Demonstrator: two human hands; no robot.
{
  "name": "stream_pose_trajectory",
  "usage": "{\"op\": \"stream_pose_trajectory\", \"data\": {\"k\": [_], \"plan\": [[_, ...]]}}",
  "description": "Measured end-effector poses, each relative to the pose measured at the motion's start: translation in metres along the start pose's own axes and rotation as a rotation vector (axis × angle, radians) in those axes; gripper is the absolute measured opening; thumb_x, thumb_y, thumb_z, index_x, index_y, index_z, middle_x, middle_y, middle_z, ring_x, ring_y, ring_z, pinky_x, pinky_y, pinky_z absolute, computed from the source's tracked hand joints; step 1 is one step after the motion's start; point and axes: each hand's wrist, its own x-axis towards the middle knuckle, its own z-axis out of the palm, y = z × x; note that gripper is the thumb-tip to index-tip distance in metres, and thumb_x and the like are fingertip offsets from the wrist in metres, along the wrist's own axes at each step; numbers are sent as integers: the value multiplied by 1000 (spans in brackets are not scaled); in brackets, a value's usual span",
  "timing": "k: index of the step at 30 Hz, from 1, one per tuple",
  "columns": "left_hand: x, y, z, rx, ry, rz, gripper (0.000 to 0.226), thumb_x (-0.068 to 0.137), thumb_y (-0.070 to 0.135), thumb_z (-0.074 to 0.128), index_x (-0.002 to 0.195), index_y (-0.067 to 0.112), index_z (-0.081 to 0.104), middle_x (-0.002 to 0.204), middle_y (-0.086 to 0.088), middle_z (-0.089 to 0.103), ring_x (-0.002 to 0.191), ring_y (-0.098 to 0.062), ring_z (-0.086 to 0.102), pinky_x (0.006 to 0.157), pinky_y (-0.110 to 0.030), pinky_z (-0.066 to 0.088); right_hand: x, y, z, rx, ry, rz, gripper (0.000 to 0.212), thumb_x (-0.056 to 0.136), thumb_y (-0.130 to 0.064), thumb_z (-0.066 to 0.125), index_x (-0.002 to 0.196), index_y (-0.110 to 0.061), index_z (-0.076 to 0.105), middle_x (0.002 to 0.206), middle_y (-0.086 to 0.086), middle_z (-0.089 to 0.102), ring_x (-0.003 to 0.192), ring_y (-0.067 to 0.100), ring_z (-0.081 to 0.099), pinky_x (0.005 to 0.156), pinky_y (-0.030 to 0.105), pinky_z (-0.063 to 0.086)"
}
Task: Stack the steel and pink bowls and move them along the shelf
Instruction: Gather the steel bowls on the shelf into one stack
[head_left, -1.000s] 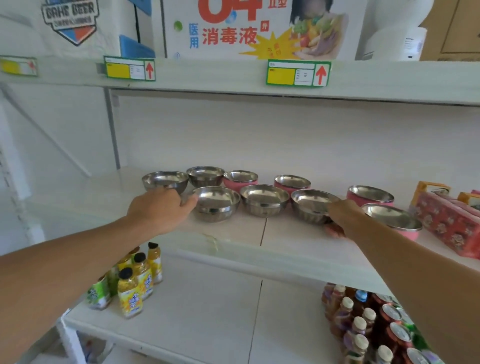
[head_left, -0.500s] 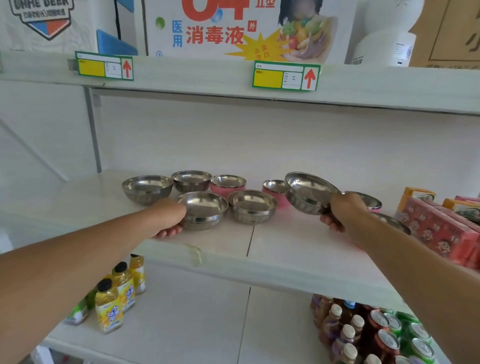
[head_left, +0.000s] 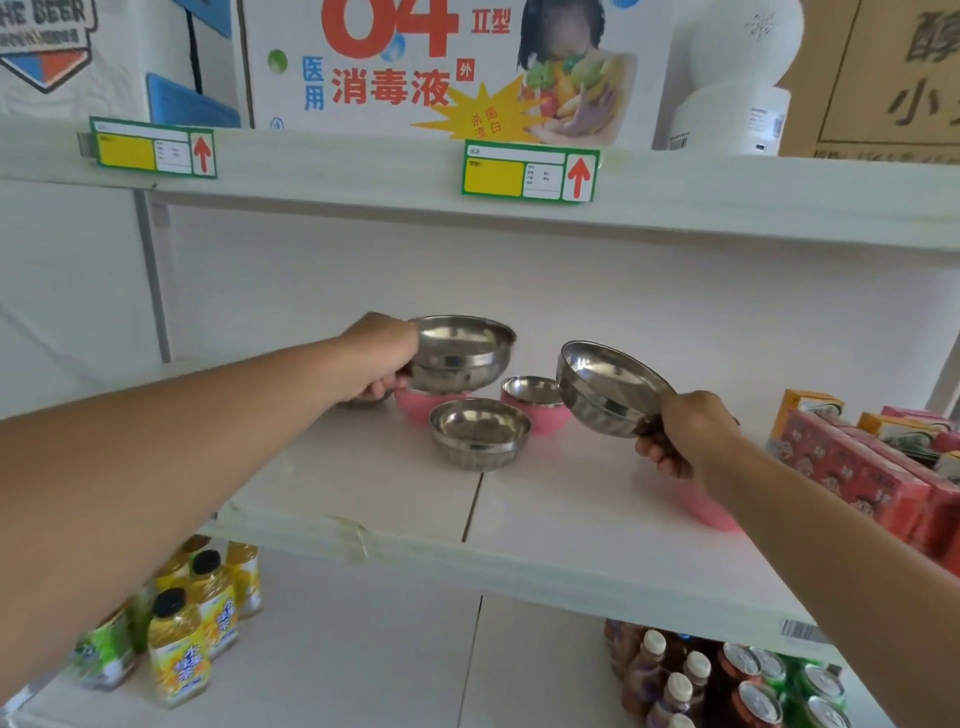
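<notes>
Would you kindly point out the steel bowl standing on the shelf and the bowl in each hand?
Standing steel bowl (head_left: 479, 434): head view, inner basin.
Left-hand bowl (head_left: 460, 353): head view, side wall.
Right-hand bowl (head_left: 605, 387): head view, inner basin.

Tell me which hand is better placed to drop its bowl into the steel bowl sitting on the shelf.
Probably the right hand: its tilted steel bowl hangs just beside the resting steel bowl. The left hand holds its bowl farther back, over a pink bowl.

Raised off the shelf (head_left: 363, 493): one bowl (head_left: 460, 353) in left hand (head_left: 382, 353), another (head_left: 608, 387) in right hand (head_left: 685, 431); between the grips, lower, a third bowl (head_left: 479, 434).
</notes>
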Motion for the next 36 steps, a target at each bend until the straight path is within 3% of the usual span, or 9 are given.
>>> {"op": "stream_pose_trajectory", "data": {"k": [5, 10, 15, 18, 22, 26, 29, 33, 36], "plan": [[9, -12, 66, 259, 34, 15, 31, 99, 14, 48, 77, 4, 67, 40, -6, 62, 48, -23, 58, 46, -25, 41, -5, 0, -13, 29, -14, -14, 41, 100, -16, 38, 89, 4, 73, 54, 15, 70, 31, 19, 53, 35, 20, 42], [24, -26, 72, 332, 35, 121, 43, 112, 26, 48, 146, 7, 65, 141, -14, 71, 120, -34, 67, 95, -38, 49, -5, 9, -30, 66, -43, -50, 38, 90, -18, 43, 87, 1, 76, 60, 17, 73, 37, 20, 54, 37, 22, 41], [34, -37, 72, 270, 30, 125, 15, 110, 25, 48, 106, 18, 62, 91, 5, 57, 78, -16, 53, 82, -36, 43, -4, 15, -37, 60, -60, -69, 37, 88, -20, 44, 87, -2, 75, 61, 16, 73, 39, 21, 54, 38, 23, 41], [26, -40, 76, 249, -4, 124, 12, 106, 18, 49, 111, 21, 60, 95, 2, 64, 85, -16, 63, 84, -36, 56, -6, 15, -35, 42, -65, -45, 36, 92, -19, 45, 84, -1, 75, 61, 17, 72, 39, 21, 54, 37, 24, 40], [2, -37, 83, 189, -110, 127, 51, 92, 18, 53, 140, 23, 71, 131, -11, 75, 124, -34, 69, 105, -42, 57, -8, 10, -29, 11, -78, -25, 36, 96, -16, 44, 82, -1, 73, 58, 15, 69, 37, 20, 52, 36, 23, 38], [-13, -37, 94, 289, -154, 167, 48, 91, 25, 51, 136, 17, 67, 117, -8, 72, 103, -24, 68, 81, -34, 56, -7, 3, -20, -20, -93, -39, 38, 98, -17, 44, 82, 0, 74, 56, 13, 69, 36, 18, 52, 36, 23, 39], [-17, -39, 108, 267, -140, 169, 19, 101, 29, 51, 99, 15, 65, 100, -4, 68, 89, -20, 65, 91, -44, 60, -7, -5, -12, -40, -111, -49, 35, 95, -16, 45, 79, -2, 73, 54, 13, 68, 33, 18, 50, 35, 22, 39], [-21, -39, 115, 163, -140, 197, 49, 108, 59, 38, 81, 23, 57, 79, 2, 58, 75, -15, 62, 80, -36, 56, -9, -17, -2, -74, -138, -73, 35, 95, -14, 45, 79, 0, 73, 52, 13, 67, 31, 18, 47, 34, 22, 37], [-19, -47, 95, 188, -130, 256, 56, 112, 54, 25, 83, 19, 58, 73, -2, 55, 68, -17, 56, 71, -35, 47, -14, -20, 1, -131, -163, -109, 35, 93, -14, 45, 77, 1, 73, 52, 12, 65, 32, 16, 45, 34, 21, 33]]}}
